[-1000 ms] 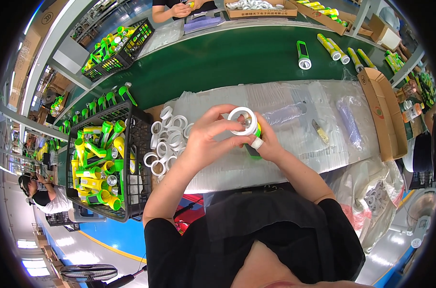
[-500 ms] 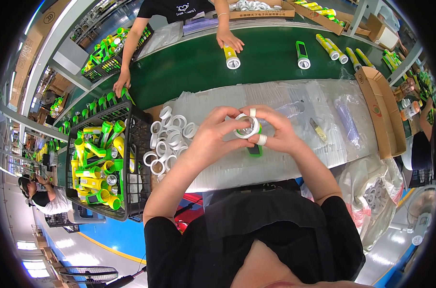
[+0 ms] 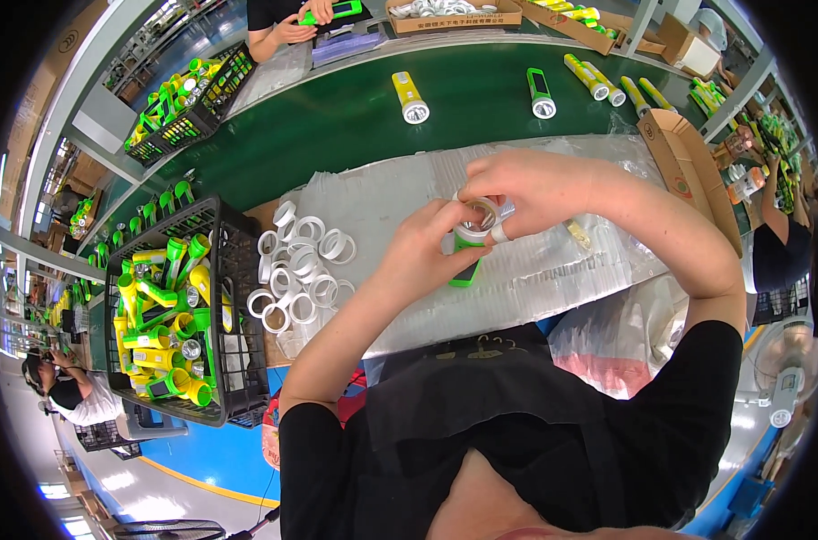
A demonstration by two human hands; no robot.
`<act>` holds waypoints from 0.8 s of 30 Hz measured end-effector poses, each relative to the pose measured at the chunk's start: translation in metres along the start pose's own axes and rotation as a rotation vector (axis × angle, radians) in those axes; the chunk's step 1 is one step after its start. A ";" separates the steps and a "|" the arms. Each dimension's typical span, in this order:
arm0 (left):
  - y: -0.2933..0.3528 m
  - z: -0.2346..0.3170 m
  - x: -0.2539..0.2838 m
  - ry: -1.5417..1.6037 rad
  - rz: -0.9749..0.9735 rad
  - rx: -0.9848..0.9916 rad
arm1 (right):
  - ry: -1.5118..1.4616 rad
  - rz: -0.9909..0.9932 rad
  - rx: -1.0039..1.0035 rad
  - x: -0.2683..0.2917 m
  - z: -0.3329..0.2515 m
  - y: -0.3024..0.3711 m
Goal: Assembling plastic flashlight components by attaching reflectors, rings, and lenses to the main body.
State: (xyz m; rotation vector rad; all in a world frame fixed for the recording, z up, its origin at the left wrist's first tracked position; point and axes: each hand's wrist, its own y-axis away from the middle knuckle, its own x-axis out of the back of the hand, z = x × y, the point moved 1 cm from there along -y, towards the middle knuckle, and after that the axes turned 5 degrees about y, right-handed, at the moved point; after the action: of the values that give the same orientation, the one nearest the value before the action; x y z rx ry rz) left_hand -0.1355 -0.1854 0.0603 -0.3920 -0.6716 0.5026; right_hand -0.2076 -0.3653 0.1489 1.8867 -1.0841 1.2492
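Over the wrapped work surface, I hold a green flashlight (image 3: pixel 465 271) with its head turned up toward me. My left hand (image 3: pixel 429 241) wraps the head from the left, fingers bent around it. From the right, my right hand (image 3: pixel 528 200) arches over and grips the white ring (image 3: pixel 477 216) at the head's rim. White bands circle some right fingers, which partly hide the ring. Left of my hands lies a heap of loose white rings (image 3: pixel 301 261). A cutter knife (image 3: pixel 578 236) lies beneath my right forearm, partly covered.
A black crate (image 3: pixel 221 396) of green and yellow flashlights stands at left. Beyond, the green conveyor belt (image 3: pixel 337 126) carries a yellow flashlight (image 3: pixel 410 97) and a green one (image 3: pixel 540 94). A co-worker's hands (image 3: pixel 296 29) hold a green flashlight. At right is an open cardboard box (image 3: pixel 688 171).
My right hand has swung up and over the flashlight's head, its elbow lifting outward. The co-worker's hands have left the belt and crate and now hold a green flashlight.
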 end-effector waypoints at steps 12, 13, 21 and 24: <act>-0.002 -0.003 -0.004 -0.056 0.064 -0.049 | 0.052 0.132 -0.539 -0.030 -0.013 -0.003; -0.002 -0.003 -0.005 -0.071 0.070 -0.029 | 0.049 0.174 -0.634 -0.032 -0.014 -0.003; 0.002 -0.006 -0.009 -0.081 0.109 -0.048 | 0.096 0.128 -0.274 -0.029 -0.004 -0.003; 0.000 -0.004 -0.009 -0.086 0.103 -0.009 | 0.250 -0.071 -0.646 -0.016 -0.019 -0.012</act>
State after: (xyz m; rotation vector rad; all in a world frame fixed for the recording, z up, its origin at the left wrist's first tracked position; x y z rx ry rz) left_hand -0.1387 -0.1911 0.0529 -0.4168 -0.7397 0.6173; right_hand -0.2082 -0.3394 0.1397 1.2350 -1.1023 0.9133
